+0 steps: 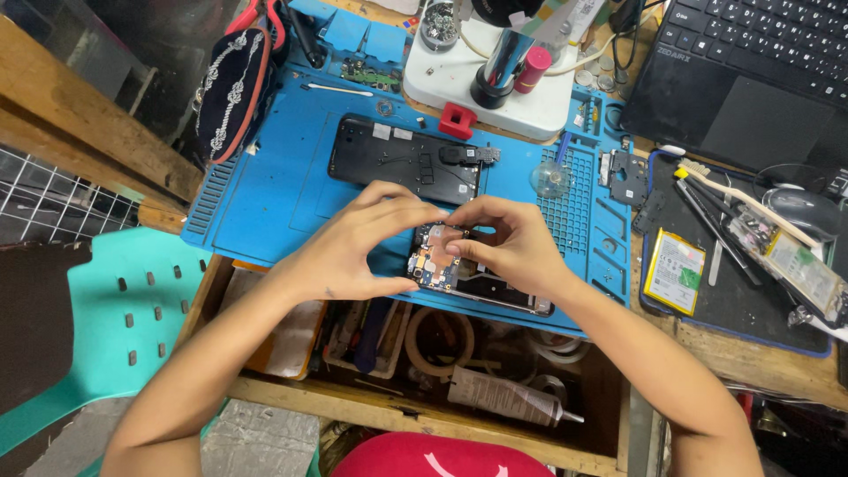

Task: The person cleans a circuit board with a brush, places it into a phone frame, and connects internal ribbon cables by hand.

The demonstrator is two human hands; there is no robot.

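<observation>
My left hand (353, 247) and right hand (508, 243) pinch together on the opened phone's circuit board (435, 258), so easing it free next needs gentle, even pressure.

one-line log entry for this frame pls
left hand: holding opened phone | right hand: fingertips on its circuit board | surface: blue repair mat | nearby: black back cover
</observation>
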